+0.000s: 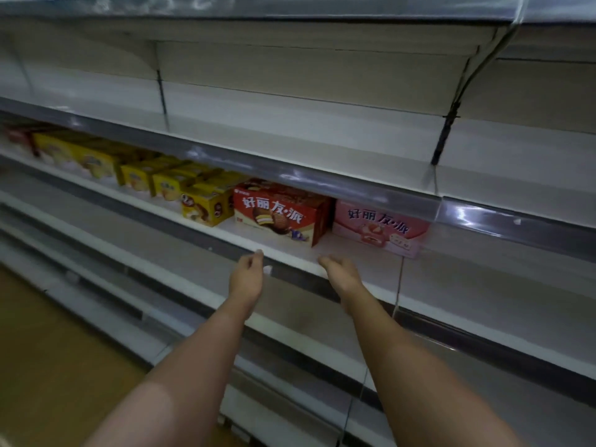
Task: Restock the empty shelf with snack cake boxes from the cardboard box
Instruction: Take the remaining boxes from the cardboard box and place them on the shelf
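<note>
A red snack cake box stands on the middle shelf, with a pink snack cake box to its right, partly behind the price rail above. Both arms reach toward the shelf's front edge. My left hand hovers just below and in front of the red box, fingers loosely curled, holding nothing. My right hand is a little to the right, below the gap between the red and pink boxes, also holding nothing. The cardboard box is out of view.
Several yellow snack boxes line the same shelf to the left, ending in a red box at the far left. The shelf above and the lower shelves are bare. A wooden floor shows at lower left.
</note>
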